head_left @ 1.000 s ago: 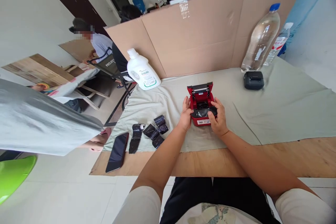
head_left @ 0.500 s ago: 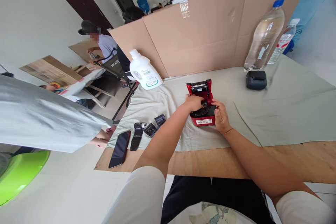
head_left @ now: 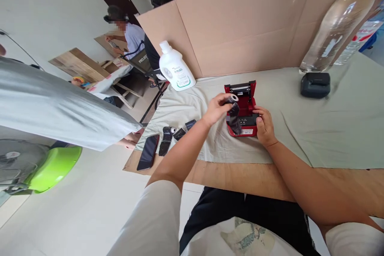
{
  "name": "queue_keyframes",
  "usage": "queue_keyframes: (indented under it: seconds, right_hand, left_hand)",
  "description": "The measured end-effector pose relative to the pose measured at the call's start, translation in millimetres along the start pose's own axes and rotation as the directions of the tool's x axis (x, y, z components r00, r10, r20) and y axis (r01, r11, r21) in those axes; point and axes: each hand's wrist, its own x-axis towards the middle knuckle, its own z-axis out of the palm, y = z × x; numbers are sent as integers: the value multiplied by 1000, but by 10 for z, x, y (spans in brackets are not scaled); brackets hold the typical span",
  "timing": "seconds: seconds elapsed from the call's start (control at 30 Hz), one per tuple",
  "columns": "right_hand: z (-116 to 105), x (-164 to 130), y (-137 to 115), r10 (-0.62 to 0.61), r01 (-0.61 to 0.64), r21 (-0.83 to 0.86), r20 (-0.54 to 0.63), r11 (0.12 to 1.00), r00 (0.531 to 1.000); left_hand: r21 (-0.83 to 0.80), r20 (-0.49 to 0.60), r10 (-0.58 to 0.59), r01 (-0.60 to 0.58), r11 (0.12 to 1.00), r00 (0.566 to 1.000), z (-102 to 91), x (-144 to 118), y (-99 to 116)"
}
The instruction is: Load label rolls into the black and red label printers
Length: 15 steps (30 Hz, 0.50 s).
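Note:
In my left hand [head_left: 218, 109] is a small black paper-like roll [head_left: 235, 113] with a white core, its loose strip hanging down. Thumb and fingers pinch it near the core, in front of a red and black printer [head_left: 250, 131]. The printer's lid [head_left: 241, 89] stands raised at the back, and part of its inside is hidden behind the strip. My right hand [head_left: 265, 126] grips the printer's right side, fingers along the edge and thumb at the front. Left of my forearm lie another black roll [head_left: 166, 140] and several black strips [head_left: 189, 125].
A phone [head_left: 148, 152] lies at the table's front left edge. A white jug [head_left: 177, 68] stands by the cardboard screen [head_left: 255, 28]. To the right are a dark case [head_left: 315, 85] and a large clear bottle [head_left: 339, 24]. A person [head_left: 133, 38] sits beyond.
My left hand has lifted the black roll up out of the printer and moved it slightly left. My right hand stays on the printer's side. The view has shifted.

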Motion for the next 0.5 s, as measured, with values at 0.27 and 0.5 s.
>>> queue_keyframes:
  seconds: [0.27,0.5]
  right_hand:
    - [7,9,-32,-2,2,-1,-18,1000,1000]
    - [15,15,8,-58,59,12,-42,998,997]
  left_hand:
    - [241,-297,-437,510,826,849,-1877,-353,-49]
    - [681,-480,-440,638,358,759,-2255,-706,-424]
